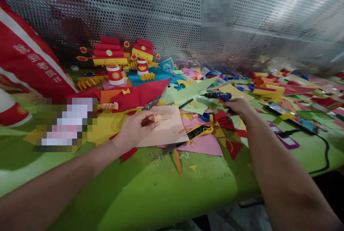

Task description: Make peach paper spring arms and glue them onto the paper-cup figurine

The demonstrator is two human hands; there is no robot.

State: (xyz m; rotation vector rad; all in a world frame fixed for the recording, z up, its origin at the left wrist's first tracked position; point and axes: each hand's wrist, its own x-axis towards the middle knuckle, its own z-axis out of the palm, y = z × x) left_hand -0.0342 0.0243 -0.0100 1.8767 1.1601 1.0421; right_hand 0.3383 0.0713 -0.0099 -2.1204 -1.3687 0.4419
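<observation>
My left hand (pixel 137 127) pinches a small folded strip of peach paper (pixel 157 118) above a peach paper sheet (pixel 172 132). My right hand (pixel 236 106), farther right and a little higher, is closed on the handle of a dark blue glue gun (pixel 219 96), whose nozzle points left. Between the hands lie a black pen (pixel 186 103) and pale green paper (pixel 197 93). Scissors with yellow-edged handles (pixel 200 130) rest on pink paper (pixel 205 145), partly under the peach sheet. Metal scissor tips (pixel 152 102) show just behind my left hand.
Two red and yellow paper figures (pixel 115 75) stand at the back left, before a perforated metal wall (pixel 172 19). A red bag (pixel 34 55) leans at the left. On the right lie a phone (pixel 292 117) and a black cable (pixel 327 148). Paper scraps cover the green table (pixel 161 195).
</observation>
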